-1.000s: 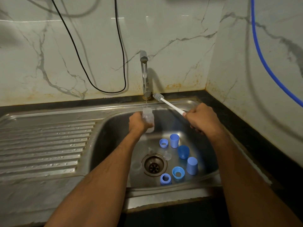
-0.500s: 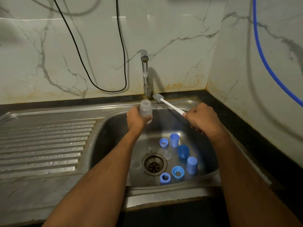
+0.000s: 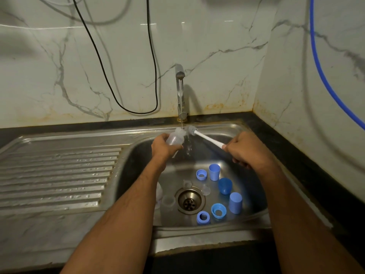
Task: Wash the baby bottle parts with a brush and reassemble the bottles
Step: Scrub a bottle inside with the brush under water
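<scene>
Brush (image 3: 192, 131) head just right of bottle (image 3: 174, 137) mouth, under the tap.
Your left hand (image 3: 163, 148) grips the bottle tilted up-right; your right hand (image 3: 244, 150) grips the handle, so push the brush leftward along that axis.

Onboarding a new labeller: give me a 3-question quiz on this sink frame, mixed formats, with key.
1. True or false: the tap is running.
2. What does the left hand hold? A) a clear bottle B) a blue cap C) a sponge
3. Fill in: the right hand holds the brush by its ____, bristle head next to the bottle's mouth.

Key
1. True: a thin stream falls past the clear bottle into the sink.
2. A. The blue caps and blue rings lie loose in the basin near the drain.
3. Handle.
</scene>
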`<state>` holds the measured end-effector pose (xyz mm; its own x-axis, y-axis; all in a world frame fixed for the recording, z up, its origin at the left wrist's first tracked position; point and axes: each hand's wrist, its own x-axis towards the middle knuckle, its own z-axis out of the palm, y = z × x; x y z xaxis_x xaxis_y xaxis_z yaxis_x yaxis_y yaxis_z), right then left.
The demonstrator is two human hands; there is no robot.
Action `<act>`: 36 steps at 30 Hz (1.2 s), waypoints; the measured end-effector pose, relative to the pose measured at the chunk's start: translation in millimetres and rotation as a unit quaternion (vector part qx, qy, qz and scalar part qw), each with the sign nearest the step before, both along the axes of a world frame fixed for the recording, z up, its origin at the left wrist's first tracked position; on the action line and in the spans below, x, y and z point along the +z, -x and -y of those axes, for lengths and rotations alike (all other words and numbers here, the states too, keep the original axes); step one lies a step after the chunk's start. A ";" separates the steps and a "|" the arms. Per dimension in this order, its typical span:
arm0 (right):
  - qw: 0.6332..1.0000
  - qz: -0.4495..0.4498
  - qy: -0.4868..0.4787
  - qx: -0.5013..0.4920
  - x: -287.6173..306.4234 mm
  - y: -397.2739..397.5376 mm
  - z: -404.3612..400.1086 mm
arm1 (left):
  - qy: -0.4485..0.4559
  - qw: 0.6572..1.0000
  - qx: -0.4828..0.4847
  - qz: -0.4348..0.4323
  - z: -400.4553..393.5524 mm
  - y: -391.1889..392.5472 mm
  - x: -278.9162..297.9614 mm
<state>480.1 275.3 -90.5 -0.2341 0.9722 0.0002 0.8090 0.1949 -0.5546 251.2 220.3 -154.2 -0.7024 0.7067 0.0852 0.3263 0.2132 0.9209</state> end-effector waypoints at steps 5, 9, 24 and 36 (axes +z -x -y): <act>0.999 0.045 0.001 0.017 -3.3 11.5 9.8 | 0.006 0.997 0.062 0.053 8.4 12.7 3.5; 0.998 0.049 0.005 0.026 -0.2 14.1 18.1 | -0.026 0.990 0.118 0.070 16.4 16.3 13.3; 0.994 -0.032 -0.034 0.097 12.0 83.6 80.5 | -0.123 0.982 0.146 -0.012 84.5 79.6 69.6; 0.978 -0.081 -0.028 0.188 19.2 208.4 149.8 | -0.108 0.980 0.167 0.018 200.5 222.5 61.1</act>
